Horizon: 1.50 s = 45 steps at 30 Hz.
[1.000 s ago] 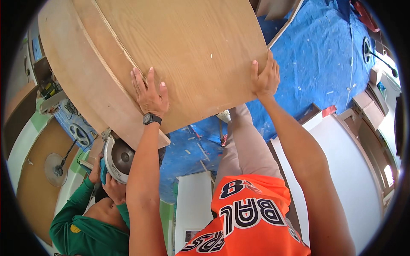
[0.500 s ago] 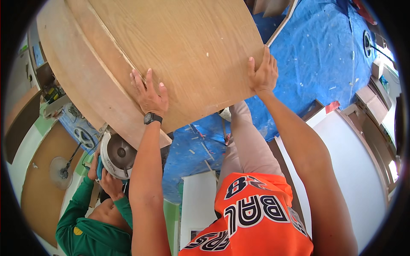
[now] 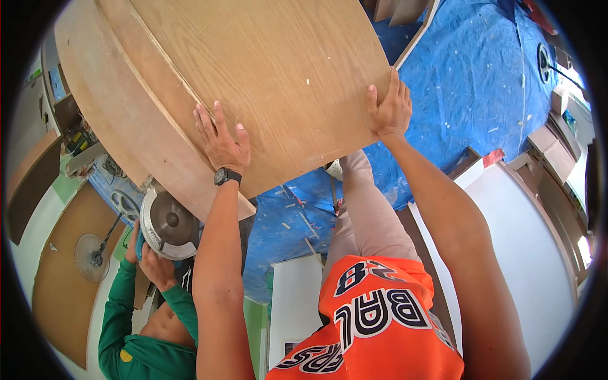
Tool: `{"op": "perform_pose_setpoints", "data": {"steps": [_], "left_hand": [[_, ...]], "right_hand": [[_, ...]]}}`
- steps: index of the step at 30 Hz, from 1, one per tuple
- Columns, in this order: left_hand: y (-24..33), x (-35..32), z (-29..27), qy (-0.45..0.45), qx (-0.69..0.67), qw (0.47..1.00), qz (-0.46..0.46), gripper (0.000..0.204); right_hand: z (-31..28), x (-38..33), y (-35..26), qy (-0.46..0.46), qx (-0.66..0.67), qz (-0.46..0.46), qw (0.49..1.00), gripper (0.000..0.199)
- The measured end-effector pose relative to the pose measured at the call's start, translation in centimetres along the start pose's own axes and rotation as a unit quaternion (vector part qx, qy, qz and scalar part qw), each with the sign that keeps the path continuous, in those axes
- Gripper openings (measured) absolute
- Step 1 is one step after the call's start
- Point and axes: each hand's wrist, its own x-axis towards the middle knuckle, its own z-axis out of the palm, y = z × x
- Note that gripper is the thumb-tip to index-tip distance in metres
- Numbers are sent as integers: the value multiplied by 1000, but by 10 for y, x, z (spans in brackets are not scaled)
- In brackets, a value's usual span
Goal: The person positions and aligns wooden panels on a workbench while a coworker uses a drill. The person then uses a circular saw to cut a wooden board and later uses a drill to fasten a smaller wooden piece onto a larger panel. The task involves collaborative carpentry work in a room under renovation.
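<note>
A broad sheet of wood-grain plywood [image 3: 285, 82] fills the upper middle. Along its left side lies a long, narrower pale board [image 3: 120, 107], its edge running down toward the saw. My left hand [image 3: 223, 142], with a black watch at the wrist, lies flat with fingers spread where the board meets the sheet. At the sheet's right corner my right hand [image 3: 391, 107] presses down, palm on the surface and fingers stretched out. A co-worker's hands [image 3: 152, 259] hold a circular saw [image 3: 170, 221] with a round guard against the board's near left edge; its blade is mostly hidden.
Blue tarpaulin [image 3: 468, 95] covers the floor, strewn with scraps. The co-worker in a green sleeve [image 3: 117, 304] is close on my left. White panels [image 3: 513, 221] stand at right, and a curved brown panel [image 3: 69, 272] at far left. A fan [image 3: 543, 63] is at the upper right.
The circular saw has shifted slightly left and tilted in the co-worker's hands, and the co-worker's body has moved a little right. My hands and the sheet have stayed in place.
</note>
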Motion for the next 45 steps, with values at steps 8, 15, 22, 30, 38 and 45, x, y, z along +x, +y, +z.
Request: {"op": "perform_pose_setpoints", "data": {"steps": [8,15,22,30,38,45], "left_hand": [[1,-4,-2,2,4,1000,0,63],[1,-6,-1,6,3,1000,7,63],[3,-9,-2,5,2,1000,6,62],[4,-15,-2,-8,31,999,8,62],[4,-20,-1,-4,30,1000,0,61],[6,-24,-4,6,25,1000,-2,59]], "right_hand": [[-1,-5,0,15,-1,-7,1000,64],[-2,-6,1,18,2,-5,1000,62],[-3,-8,3,21,8,0,1000,63],[-4,-14,7,23,11,-4,1000,64],[-3,-16,8,18,5,-2,1000,65],[-5,-21,7,13,-1,5,1000,66]]}}
